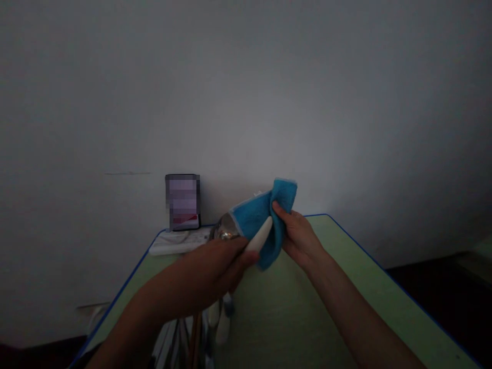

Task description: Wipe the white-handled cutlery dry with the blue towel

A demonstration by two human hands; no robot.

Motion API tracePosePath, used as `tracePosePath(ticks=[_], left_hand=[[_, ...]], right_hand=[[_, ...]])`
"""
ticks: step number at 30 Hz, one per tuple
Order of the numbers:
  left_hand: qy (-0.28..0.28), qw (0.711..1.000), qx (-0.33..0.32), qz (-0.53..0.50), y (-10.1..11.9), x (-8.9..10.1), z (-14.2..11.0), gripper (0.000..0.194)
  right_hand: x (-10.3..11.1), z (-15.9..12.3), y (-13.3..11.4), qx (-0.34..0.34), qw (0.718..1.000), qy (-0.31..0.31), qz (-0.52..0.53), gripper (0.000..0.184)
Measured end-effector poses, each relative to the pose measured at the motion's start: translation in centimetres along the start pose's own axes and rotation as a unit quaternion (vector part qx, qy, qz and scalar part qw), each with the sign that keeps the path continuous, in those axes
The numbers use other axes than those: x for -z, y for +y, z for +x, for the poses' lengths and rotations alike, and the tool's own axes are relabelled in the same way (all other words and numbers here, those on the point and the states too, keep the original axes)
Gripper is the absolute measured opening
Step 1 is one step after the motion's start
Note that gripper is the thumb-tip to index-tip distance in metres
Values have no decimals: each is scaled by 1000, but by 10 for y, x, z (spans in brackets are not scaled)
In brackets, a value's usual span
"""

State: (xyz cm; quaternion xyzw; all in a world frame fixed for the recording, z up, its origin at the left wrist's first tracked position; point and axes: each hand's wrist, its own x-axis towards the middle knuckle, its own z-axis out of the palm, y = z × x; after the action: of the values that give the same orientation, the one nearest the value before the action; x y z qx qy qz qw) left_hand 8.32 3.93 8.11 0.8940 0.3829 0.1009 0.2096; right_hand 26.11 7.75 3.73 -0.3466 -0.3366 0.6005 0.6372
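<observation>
Cutlery [223,330] up close on the green table [292,323], kinda too dark to sort out. Left hand [217,267] is wrapped round a white handle [261,237]; right hand [303,238] pinches a blue cloth [285,193] just behind it, above the table. Screen [184,200] stands farther back.

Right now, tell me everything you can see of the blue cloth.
The cloth is blue with pale edging and looks soft, like towelling. A small pale bit, perhaps a tag, shows at its upper edge. It is held up above the table, bent into a fold, with one part spreading left. The right hand grips it, thumb on the near side. A white handle in the left hand crosses in front; contact there is unclear.
</observation>
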Motion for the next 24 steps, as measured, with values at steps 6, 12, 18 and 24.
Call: tracePosePath(ticks=[6, 12, 18, 24], left_hand=[[20, 995, 21, 96, 1, -9, 7, 34], [-8, 999, -12, 31, -3, 6, -2, 36], [-1, 1000, 1, -28, -14, 17, -11, 36], [35, 997, 16, -71, -27, 25, -16, 40]], right_hand=[[-6, 0, 10, -28, 998, 24, 43, 20], [-2, 1, -1, 34, 996, 55, 56, 15], [7, 10, -9, 50, 989, 100, 99, 20], [6, 9, -18, 11, 986, 70, 151, 29]])
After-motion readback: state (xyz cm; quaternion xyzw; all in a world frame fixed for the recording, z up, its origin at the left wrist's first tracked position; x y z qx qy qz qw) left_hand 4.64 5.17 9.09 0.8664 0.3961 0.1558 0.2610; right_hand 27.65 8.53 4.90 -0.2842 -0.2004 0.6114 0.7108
